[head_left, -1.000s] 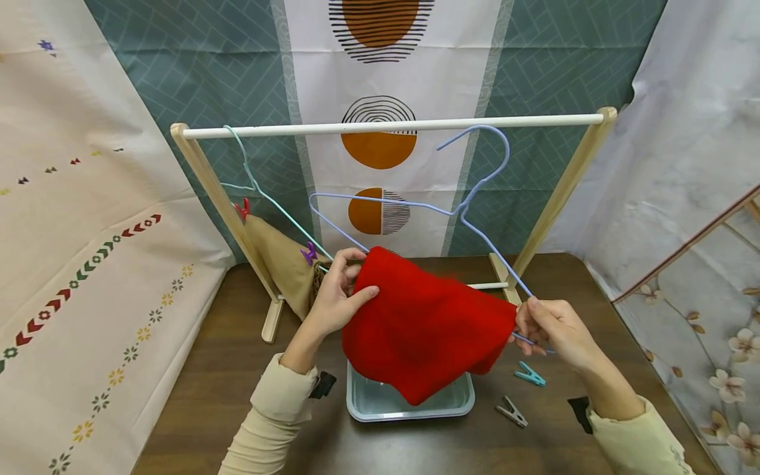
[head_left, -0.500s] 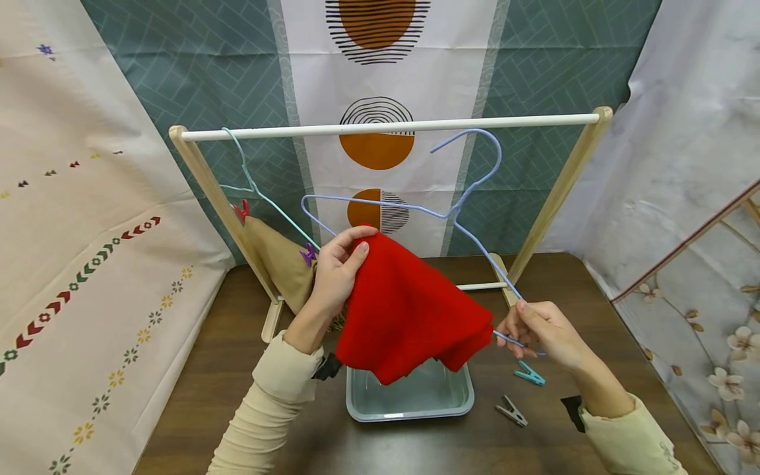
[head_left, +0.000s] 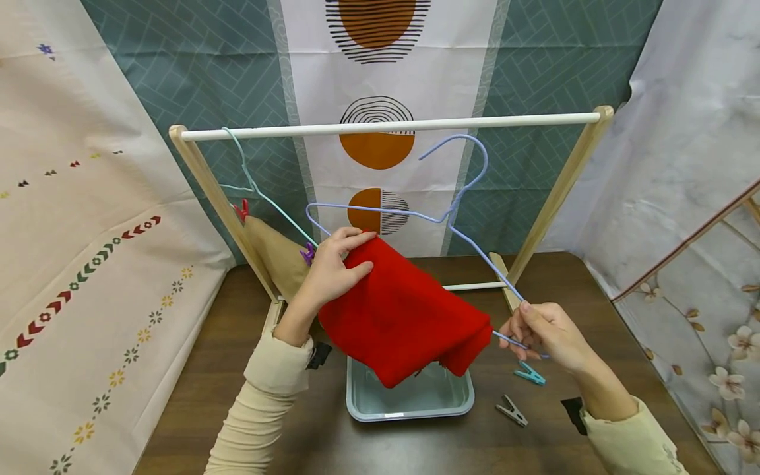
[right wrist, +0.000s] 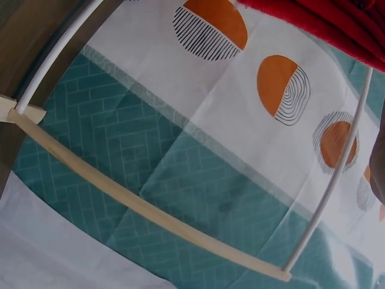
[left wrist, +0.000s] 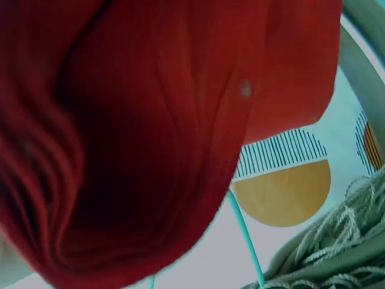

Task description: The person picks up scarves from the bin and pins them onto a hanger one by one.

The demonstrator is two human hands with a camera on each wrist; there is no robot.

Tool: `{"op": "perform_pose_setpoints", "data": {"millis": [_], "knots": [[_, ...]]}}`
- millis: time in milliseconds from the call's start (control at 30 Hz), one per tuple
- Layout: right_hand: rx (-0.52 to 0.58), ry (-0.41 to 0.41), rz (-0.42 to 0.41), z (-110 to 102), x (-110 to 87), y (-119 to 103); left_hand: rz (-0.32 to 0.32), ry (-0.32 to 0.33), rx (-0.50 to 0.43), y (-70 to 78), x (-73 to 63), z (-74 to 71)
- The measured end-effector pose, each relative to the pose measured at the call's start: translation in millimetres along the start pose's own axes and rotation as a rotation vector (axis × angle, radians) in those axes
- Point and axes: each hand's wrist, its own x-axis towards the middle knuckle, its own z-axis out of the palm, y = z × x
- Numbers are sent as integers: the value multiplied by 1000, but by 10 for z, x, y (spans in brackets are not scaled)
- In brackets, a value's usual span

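A red cloth [head_left: 404,310] drapes over the lower bar of a lavender wire hanger [head_left: 380,210], which tilts down to the right. My left hand [head_left: 332,267] holds the cloth's upper left part, thumb in front; its other fingertips lie along the top edge. At the hanger's right corner, my right hand [head_left: 549,333] grips the wire, apart from the cloth. Folds of the red cloth [left wrist: 162,120] fill much of the left wrist view, and the left fingers are out of sight there. A strip of red cloth [right wrist: 325,24] shows at the top of the right wrist view.
Behind stands a wooden rack with a white rod [head_left: 505,123]. On its left, a mint hanger [head_left: 279,208] carries a tan cloth [head_left: 276,254] clipped by red and purple pegs. Below is a grey tray [head_left: 415,396]; a teal clothespin [head_left: 530,374] and grey clothespin [head_left: 512,411] lie right of it.
The hanger, with the cloth on it, has shifted left and its hook a little lower. My left hand rose with the cloth's left corner, then moved slightly left and spread its thumb lower.
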Motion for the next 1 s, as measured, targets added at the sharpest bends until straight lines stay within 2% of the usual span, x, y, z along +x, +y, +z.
{"op": "perform_pose_setpoints", "data": {"millis": [100,200,300,400,467,533,767,900,1000], "knots": [[4,9,1,10,10,-9,22,68,47,-18,-24,2],[11,11,-9,16,22,-17,93,166,149,-22,-73,45],[0,13,-5,24,29,-22,226,280,252,12,-156,146],[-21,15,9,37,35,-20,370,332,290,97,-254,283],[-29,16,10,45,42,-16,437,317,277,158,-309,373],[-28,18,4,52,51,-12,468,287,252,213,-350,446],[-29,32,-12,61,79,-24,474,193,212,285,-427,611],[-45,34,-2,63,85,-27,517,149,217,294,-452,681],[-53,30,6,65,86,-24,550,107,263,307,-477,750]]}}
